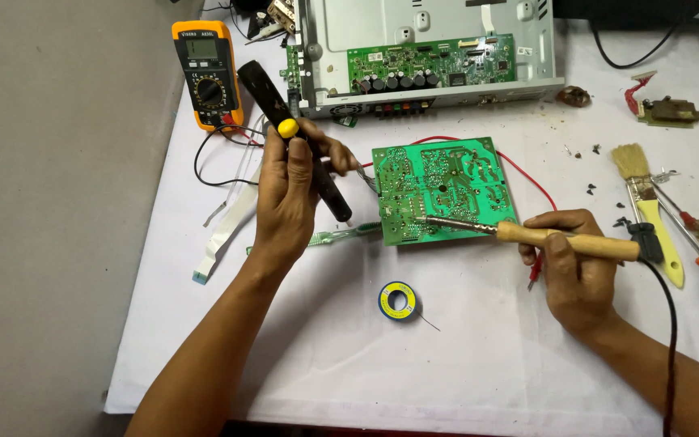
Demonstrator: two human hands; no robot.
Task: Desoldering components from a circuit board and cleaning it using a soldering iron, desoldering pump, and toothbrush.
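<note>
White bench w/ green PCB point(444, 193): right hand point(574, 271) gripped iron point(527, 235), tip on board; left hand point(286, 198) clenched solder sucker point(294, 137), best brought close to joint.

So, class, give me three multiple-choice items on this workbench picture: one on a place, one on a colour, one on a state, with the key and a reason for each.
1. Where does the solder spool lie?
A. in front of the green circuit board
B. on the multimeter
C. inside the metal chassis

2. What colour is the button on the black desoldering pump?
A. red
B. yellow
C. blue

3. The soldering iron is:
A. lying loose
B. held in the right hand
C. held in the left hand

Key: 1 A, it sits on the cloth nearer the person; 2 B, the knob shows yellow; 3 B, fingers wrap its wooden handle.
</note>
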